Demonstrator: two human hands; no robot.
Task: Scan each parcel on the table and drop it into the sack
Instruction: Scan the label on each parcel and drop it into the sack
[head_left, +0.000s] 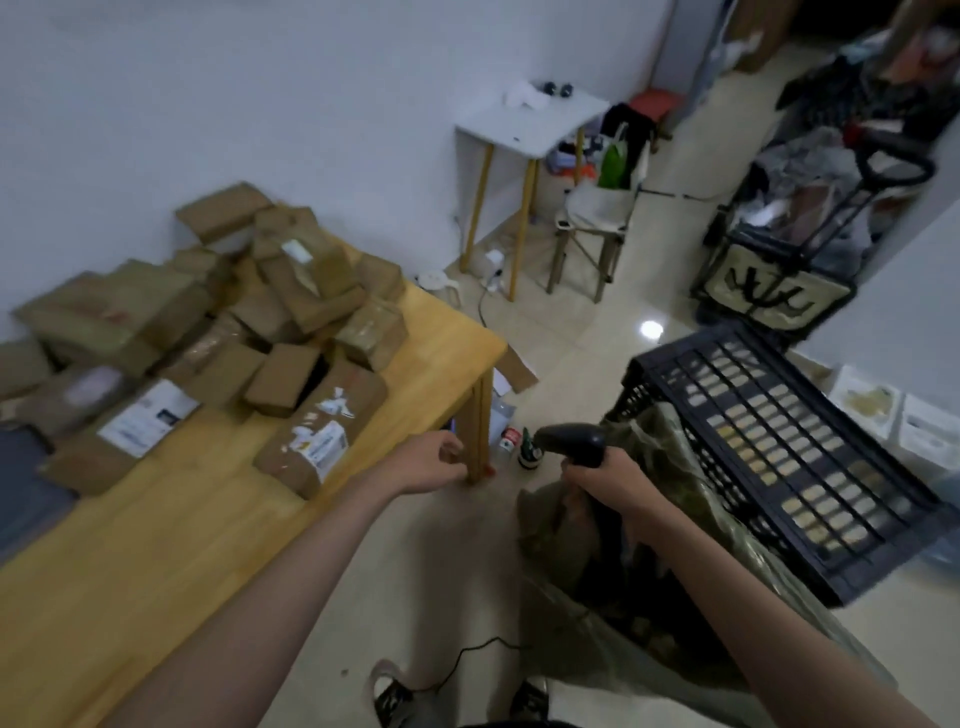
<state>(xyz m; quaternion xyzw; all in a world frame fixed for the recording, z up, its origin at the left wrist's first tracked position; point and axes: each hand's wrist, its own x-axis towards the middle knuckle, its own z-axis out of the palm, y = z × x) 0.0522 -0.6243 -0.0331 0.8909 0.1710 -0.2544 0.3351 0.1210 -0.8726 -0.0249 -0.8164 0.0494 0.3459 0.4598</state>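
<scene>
Several brown cardboard parcels (270, 312) lie heaped on the wooden table (156, 545) at the left. The nearest parcel (322, 431) carries a white label and torn tape. My right hand (602, 478) grips a black handheld scanner (571, 441) over the open mouth of the olive-green sack (613, 582), and seems to pinch the sack's rim too. My left hand (431, 462) hovers just off the table's right edge, fingers loosely curled, with nothing in it. The sack's inside is dark.
A black plastic crate (779, 447) leans behind the sack at the right. The table leg (478, 431) stands by small bottles (527, 452) on the floor. Farther back are a white side table (530, 124), a folding stool (587, 234) and a loaded cart (789, 249). A cable (467, 654) crosses the floor.
</scene>
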